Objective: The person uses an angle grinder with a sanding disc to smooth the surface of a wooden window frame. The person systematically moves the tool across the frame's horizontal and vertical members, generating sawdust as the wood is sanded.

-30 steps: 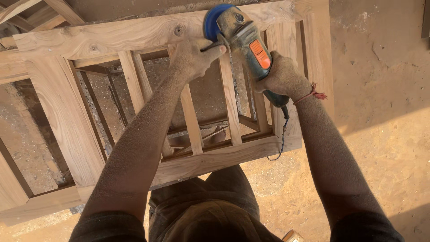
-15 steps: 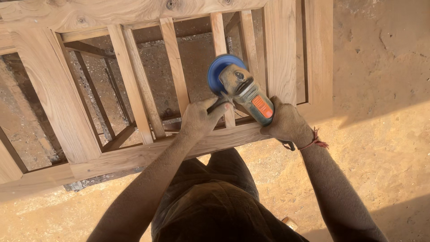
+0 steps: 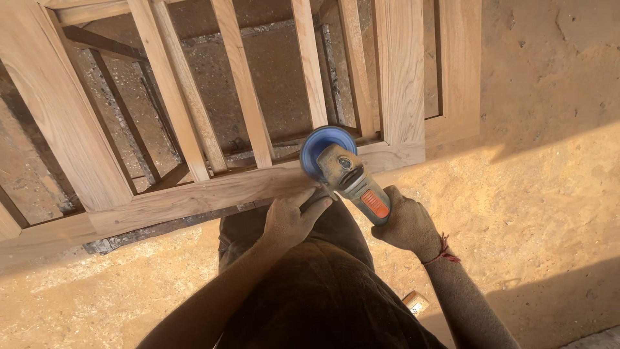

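Right hand (image 3: 407, 224) is wrapped tight round the grinder (image 3: 352, 178) body; left hand (image 3: 290, 216) is curled on its side handle by the head. Blue disc (image 3: 321, 145) sits on the bottom rail of the wooden frame (image 3: 194, 194), slats (image 3: 242, 84) running up from it. Sawdust floor (image 3: 536, 194) all around, dark trousers (image 3: 316, 291) below.

- There is one view only, from a camera worn on the person's head, so no second view shares the scene.
- It looks almost straight down, along the person's own body to the ground.
- It sits close: both forearms enter from 6 o'clock and the hands lie near the centre.
- The wooden frame (image 3: 213, 97) fills the span from 9 to 1 o'clock, cut off by the top edge.
- Sandy ground (image 3: 549, 181) takes 2 to 5 o'clock.
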